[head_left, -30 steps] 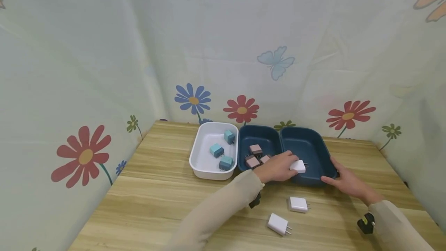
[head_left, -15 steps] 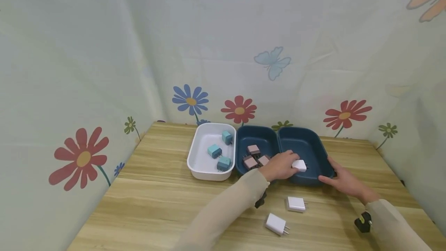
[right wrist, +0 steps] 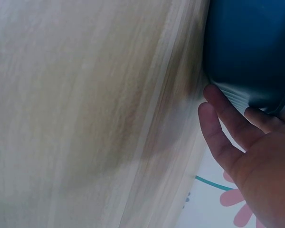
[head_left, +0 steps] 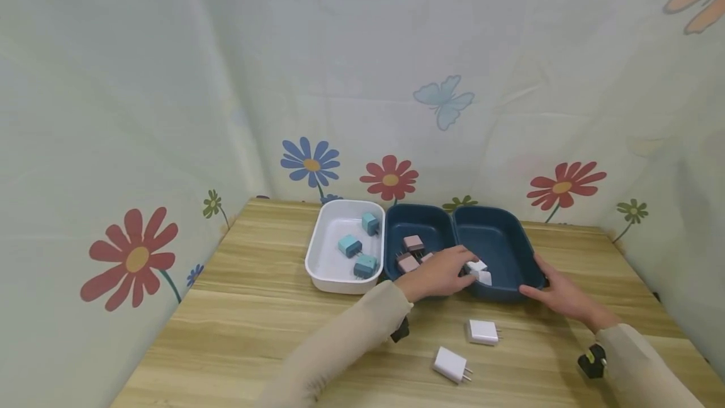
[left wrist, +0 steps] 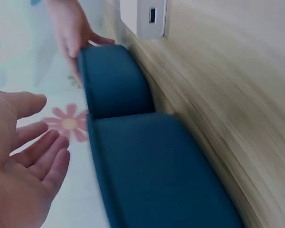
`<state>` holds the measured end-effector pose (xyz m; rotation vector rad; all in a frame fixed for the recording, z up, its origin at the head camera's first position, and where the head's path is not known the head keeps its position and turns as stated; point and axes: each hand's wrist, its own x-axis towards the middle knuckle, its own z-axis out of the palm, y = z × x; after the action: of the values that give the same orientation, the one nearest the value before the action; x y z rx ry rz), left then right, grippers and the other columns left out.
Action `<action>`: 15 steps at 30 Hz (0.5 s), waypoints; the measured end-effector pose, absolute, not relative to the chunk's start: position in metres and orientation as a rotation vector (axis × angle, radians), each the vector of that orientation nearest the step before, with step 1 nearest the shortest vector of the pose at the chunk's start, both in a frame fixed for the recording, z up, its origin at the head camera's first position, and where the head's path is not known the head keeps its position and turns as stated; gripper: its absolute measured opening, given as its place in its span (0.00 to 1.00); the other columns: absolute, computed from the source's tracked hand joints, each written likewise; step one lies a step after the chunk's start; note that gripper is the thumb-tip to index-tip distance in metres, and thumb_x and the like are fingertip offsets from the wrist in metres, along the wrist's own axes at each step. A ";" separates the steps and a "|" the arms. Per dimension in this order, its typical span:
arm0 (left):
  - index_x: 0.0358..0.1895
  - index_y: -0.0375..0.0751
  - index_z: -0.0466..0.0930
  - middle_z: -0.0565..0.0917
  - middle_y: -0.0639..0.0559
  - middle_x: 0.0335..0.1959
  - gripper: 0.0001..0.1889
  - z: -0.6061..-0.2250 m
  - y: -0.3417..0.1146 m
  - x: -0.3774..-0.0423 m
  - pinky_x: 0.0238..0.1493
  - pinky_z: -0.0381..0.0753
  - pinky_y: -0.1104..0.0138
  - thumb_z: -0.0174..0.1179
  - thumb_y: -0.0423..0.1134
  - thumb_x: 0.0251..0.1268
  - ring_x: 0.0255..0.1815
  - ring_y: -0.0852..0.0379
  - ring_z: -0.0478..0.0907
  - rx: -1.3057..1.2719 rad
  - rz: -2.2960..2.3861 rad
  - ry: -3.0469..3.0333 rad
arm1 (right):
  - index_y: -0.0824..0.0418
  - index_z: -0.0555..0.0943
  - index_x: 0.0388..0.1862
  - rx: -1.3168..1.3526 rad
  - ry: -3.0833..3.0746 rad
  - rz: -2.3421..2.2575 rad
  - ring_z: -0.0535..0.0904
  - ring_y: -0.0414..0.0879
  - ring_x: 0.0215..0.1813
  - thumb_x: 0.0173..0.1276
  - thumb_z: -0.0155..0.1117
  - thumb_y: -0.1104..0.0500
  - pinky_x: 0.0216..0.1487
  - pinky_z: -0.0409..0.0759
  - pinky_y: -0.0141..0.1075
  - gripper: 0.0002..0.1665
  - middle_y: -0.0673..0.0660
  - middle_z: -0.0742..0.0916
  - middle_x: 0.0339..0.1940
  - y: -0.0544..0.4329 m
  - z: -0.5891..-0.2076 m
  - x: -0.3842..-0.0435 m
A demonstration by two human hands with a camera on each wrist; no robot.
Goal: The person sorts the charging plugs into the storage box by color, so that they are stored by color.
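My left hand (head_left: 444,271) hovers over the front left part of the right dark blue box (head_left: 523,243), fingers loosely extended. White plug chargers (head_left: 484,277) lie in that box right at its fingertips, partly covered by the hand. In the left wrist view, the left hand (left wrist: 26,156) has its fingers apart and its palm bare. At the box's front right corner, my right hand (head_left: 563,291) touches the outside with thumb and fingers spread. The right wrist view shows those fingers (right wrist: 232,118) fairly straight along the blue wall.
Pink plug chargers (head_left: 408,262) sit in the middle blue box (head_left: 421,211); several teal ones (head_left: 350,245) are in the white box (head_left: 324,250) at left. Two white chargers, one nearer (head_left: 450,364) and one farther (head_left: 483,332), lie on the wooden table (head_left: 238,320). A flowered curtain (head_left: 351,49) hangs behind.
The left hand has let go of the white charger, which now lies in the right blue box, and has drawn slightly left. The right hand stays at the box corner.
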<state>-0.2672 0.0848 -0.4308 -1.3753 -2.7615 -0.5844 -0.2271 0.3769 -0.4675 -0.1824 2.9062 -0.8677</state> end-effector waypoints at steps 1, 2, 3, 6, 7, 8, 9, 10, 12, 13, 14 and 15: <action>0.60 0.48 0.75 0.75 0.58 0.55 0.20 -0.429 0.079 -0.263 0.53 0.70 0.75 0.56 0.48 0.68 0.51 0.68 0.72 -1.417 -0.573 -2.751 | 0.69 0.37 0.74 -0.179 2.907 -0.866 0.55 0.76 0.64 0.61 0.64 0.39 0.58 0.59 0.67 0.63 0.79 0.53 0.69 0.377 -0.468 -0.227; 0.60 0.47 0.76 0.76 0.59 0.54 0.20 -0.428 0.073 -0.259 0.53 0.70 0.76 0.56 0.48 0.68 0.51 0.69 0.72 -1.466 -0.554 -2.740 | 0.70 0.37 0.74 -0.178 2.907 -0.863 0.55 0.76 0.64 0.61 0.63 0.39 0.58 0.58 0.67 0.63 0.80 0.53 0.69 0.377 -0.467 -0.227; 0.59 0.47 0.76 0.76 0.59 0.53 0.19 -0.428 0.068 -0.254 0.52 0.70 0.77 0.57 0.47 0.67 0.51 0.69 0.72 -1.515 -0.534 -2.736 | 0.71 0.37 0.74 -0.174 2.908 -0.862 0.54 0.76 0.64 0.61 0.64 0.39 0.58 0.58 0.67 0.63 0.80 0.53 0.69 0.377 -0.467 -0.226; 0.57 0.46 0.77 0.78 0.58 0.52 0.18 -0.428 0.054 -0.241 0.51 0.69 0.78 0.58 0.46 0.67 0.49 0.68 0.73 -1.660 -0.447 -2.712 | 0.72 0.37 0.74 -0.170 2.913 -0.854 0.55 0.76 0.64 0.61 0.64 0.39 0.58 0.58 0.67 0.63 0.81 0.53 0.69 0.376 -0.466 -0.225; 0.57 0.46 0.78 0.78 0.57 0.51 0.18 -0.429 0.051 -0.237 0.51 0.70 0.78 0.58 0.46 0.67 0.49 0.67 0.73 -1.698 -0.415 -2.702 | 0.72 0.37 0.74 -0.170 2.915 -0.854 0.55 0.76 0.64 0.62 0.64 0.39 0.58 0.58 0.67 0.63 0.81 0.53 0.69 0.376 -0.466 -0.225; 0.57 0.46 0.78 0.78 0.56 0.51 0.18 -0.430 0.047 -0.234 0.51 0.70 0.78 0.58 0.47 0.67 0.49 0.67 0.74 -1.724 -0.382 -2.694 | 0.71 0.36 0.74 -0.170 2.914 -0.852 0.55 0.76 0.64 0.62 0.64 0.39 0.58 0.58 0.67 0.63 0.81 0.53 0.69 0.375 -0.466 -0.226; 0.56 0.45 0.78 0.78 0.56 0.50 0.18 -0.431 0.044 -0.231 0.50 0.70 0.78 0.58 0.47 0.66 0.48 0.66 0.74 -1.744 -0.355 -2.691 | 0.71 0.36 0.74 -0.173 2.917 -0.846 0.55 0.76 0.64 0.62 0.63 0.39 0.58 0.59 0.66 0.64 0.81 0.53 0.69 0.375 -0.466 -0.226; 0.56 0.46 0.78 0.78 0.56 0.50 0.19 -0.434 0.041 -0.228 0.51 0.70 0.78 0.58 0.48 0.66 0.49 0.66 0.74 -1.758 -0.325 -2.686 | 0.71 0.36 0.74 -0.176 2.917 -0.843 0.55 0.76 0.64 0.61 0.63 0.39 0.58 0.59 0.66 0.64 0.81 0.53 0.69 0.375 -0.466 -0.226; 0.57 0.46 0.78 0.77 0.56 0.51 0.20 -0.439 0.036 -0.224 0.51 0.69 0.77 0.59 0.50 0.65 0.49 0.65 0.74 -1.782 -0.297 -2.681 | 0.70 0.36 0.74 -0.179 2.916 -0.837 0.55 0.76 0.64 0.61 0.63 0.38 0.59 0.59 0.66 0.64 0.80 0.53 0.69 0.375 -0.467 -0.227; 0.57 0.46 0.77 0.77 0.56 0.51 0.20 -0.442 0.034 -0.222 0.52 0.69 0.77 0.59 0.50 0.65 0.50 0.65 0.74 -1.796 -0.291 -2.685 | 0.70 0.36 0.74 -0.180 2.914 -0.838 0.55 0.76 0.64 0.62 0.63 0.38 0.59 0.58 0.66 0.63 0.80 0.53 0.69 0.375 -0.467 -0.227; 0.57 0.47 0.77 0.77 0.57 0.51 0.21 -0.445 0.033 -0.220 0.52 0.68 0.77 0.59 0.51 0.64 0.50 0.66 0.73 -1.809 -0.291 -2.694 | 0.70 0.36 0.74 -0.184 2.914 -0.837 0.55 0.76 0.64 0.62 0.63 0.39 0.59 0.58 0.66 0.63 0.80 0.53 0.69 0.375 -0.467 -0.228; 0.57 0.47 0.77 0.77 0.57 0.52 0.22 -0.448 0.032 -0.218 0.53 0.68 0.77 0.60 0.52 0.63 0.51 0.66 0.73 -1.823 -0.297 -2.709 | 0.70 0.36 0.74 -0.185 2.913 -0.835 0.55 0.76 0.65 0.62 0.63 0.39 0.59 0.58 0.67 0.63 0.80 0.53 0.69 0.376 -0.467 -0.228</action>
<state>-0.2181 0.0316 -0.4479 -1.8225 -2.7088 -0.2973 -0.2279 0.3755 -0.4672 -0.1847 2.9129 -0.8352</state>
